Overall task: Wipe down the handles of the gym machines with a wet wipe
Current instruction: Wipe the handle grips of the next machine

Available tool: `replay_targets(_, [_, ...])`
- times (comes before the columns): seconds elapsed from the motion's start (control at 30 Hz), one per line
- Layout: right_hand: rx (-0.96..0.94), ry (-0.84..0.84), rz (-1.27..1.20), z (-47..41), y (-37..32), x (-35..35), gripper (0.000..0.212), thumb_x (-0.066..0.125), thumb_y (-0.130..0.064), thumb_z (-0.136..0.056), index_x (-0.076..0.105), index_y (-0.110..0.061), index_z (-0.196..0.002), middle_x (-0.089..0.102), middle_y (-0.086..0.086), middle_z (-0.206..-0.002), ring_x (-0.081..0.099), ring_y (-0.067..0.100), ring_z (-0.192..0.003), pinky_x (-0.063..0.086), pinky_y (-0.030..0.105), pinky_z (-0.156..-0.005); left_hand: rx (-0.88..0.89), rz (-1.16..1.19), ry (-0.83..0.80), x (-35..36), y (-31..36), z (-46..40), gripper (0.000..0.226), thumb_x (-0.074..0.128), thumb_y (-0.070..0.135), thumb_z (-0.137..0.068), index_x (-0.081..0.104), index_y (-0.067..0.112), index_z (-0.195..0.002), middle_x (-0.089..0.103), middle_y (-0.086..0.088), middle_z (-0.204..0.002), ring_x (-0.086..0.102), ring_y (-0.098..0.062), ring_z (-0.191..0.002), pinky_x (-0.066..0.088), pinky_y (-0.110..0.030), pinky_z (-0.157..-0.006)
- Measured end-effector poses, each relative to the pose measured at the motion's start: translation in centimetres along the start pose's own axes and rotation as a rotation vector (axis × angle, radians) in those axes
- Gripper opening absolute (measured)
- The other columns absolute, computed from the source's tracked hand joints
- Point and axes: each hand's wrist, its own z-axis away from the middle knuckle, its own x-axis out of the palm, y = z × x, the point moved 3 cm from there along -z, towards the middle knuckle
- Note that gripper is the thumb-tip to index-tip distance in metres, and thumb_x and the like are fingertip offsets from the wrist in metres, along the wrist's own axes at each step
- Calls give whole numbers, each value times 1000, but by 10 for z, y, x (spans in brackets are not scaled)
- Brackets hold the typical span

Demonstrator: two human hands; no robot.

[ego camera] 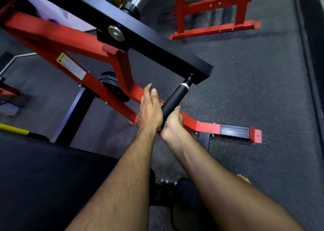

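**Sam:** What are you seeing from the head camera?

**Mia:** A black handle is sticking out from the end of a black bar on a red gym machine. The handle is running long-ways from the bar, up and to the right, down toward the person. Its near end is sitting right between the two hands.

**Sam:** What is the left hand doing?

**Mia:** It is lying flat, fingers straight and close together, pressing along the left side of the handle.

**Sam:** And the right hand?

**Mia:** It is touching the near end of the handle from the right and from under. Its fingers are hiding beneath, so I cannot tell if they are curling round it.

**Sam:** Which hand is closer?

**Mia:** Both are touching it. The left one is reaching farther up.

**Sam:** Is the wet wipe showing?

**Mia:** No, I am not seeing one. It may be hiding between a palm and the handle.

**Sam:** So which way should the rubbing go?

**Mia:** I am thinking along the handle, up toward the bar.

**Sam:** Any boxes or bins holding things?

**Mia:** None are showing.
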Motion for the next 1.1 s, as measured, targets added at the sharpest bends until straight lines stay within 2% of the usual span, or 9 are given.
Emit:
replay_targets(0.2, [-35, -7, -208, -38, -60, 13, 80, 19, -75, -96, 58, -5, -90, 58, 13, -62, 58, 25, -51, 52, 31, -56, -2, -11, 11, 2, -3, -4, 44, 24, 45, -112, 37, 35, -153, 47, -2, -154, 43, -22, -141, 31, -38, -112])
replay_targets(0.3, [-105, -17, -173, -45, -93, 21, 76, 15, -69, -100, 52, -6, -78, 52, 14, -65, 53, 25, -55, 49, 32, -60, 11, -2, 4, 2, -1, -2, 44, 24, 45, -112, 36, 35, -153, 45, 0, -156, 40, -20, -144, 30, -38, -113])
replay_targets(0.4, [-138, 2, -109, -54, -101, 21, 64, 20, -55, -104, 52, -5, -80, 58, 18, -75, 55, 27, -60, 49, 31, -58, 11, 7, 2, 1, -1, -3, 44, 24, 45, -112, 37, 34, -153, 46, -1, -155, 42, -21, -142, 30, -34, -111])
replay_targets(0.57, [-155, -24, -124, -57, -84, 22, 72, 15, -56, -106, 56, -4, -78, 63, 15, -56, 57, 23, -44, 50, 24, -47, 21, 15, 8, 3, -2, -5, 44, 26, 42, -112, 38, 32, -154, 46, -3, -153, 44, -21, -140, 28, -26, -105])
replay_targets(0.67, [-130, 7, -30, -47, -59, 14, 74, 23, -61, -103, 65, -2, -92, 68, 17, -68, 64, 26, -54, 54, 28, -57, 15, 18, 5, 2, -2, -5, 45, 25, 43, -112, 36, 33, -155, 45, -3, -153, 43, -22, -141, 30, -33, -112])
replay_targets(0.77, [-184, 65, 116, -33, -26, 7, 69, 25, -55, -106, 67, -5, -85, 71, 15, -82, 69, 28, -70, 55, 32, -66, 40, 40, 11, 1, -1, -4, 46, 26, 41, -112, 37, 30, -155, 44, -5, -153, 42, -23, -142, 29, -36, -115])
replay_targets(0.87, [-252, 114, 204, -23, 5, -3, 57, 27, -52, -107, 66, -10, -102, 70, 11, -108, 68, 28, -95, 57, 41, -87, 44, 46, 9, 1, -2, -4, 46, 25, 42, -112, 36, 30, -155, 44, -6, -153, 42, -23, -141, 28, -33, -113])
replay_targets(0.97, [-194, 35, 191, -11, 37, -11, 55, 29, -56, -105, 63, -15, -88, 71, 9, -104, 69, 29, -101, 56, 45, -94, 41, 52, 4, 1, -3, -3, 46, 24, 43, -112, 35, 31, -155, 43, -5, -153, 42, -22, -142, 27, -29, -110])
replay_targets(1.1, [-190, -14, 210, -4, 58, -18, 57, 31, -54, -105, 66, -10, -109, 71, 16, -115, 69, 31, -106, 54, 48, -98, 38, 70, 9, 1, -2, -2, 45, 24, 43, -112, 35, 33, -155, 42, -1, -156, 39, -19, -143, 24, -26, -106])
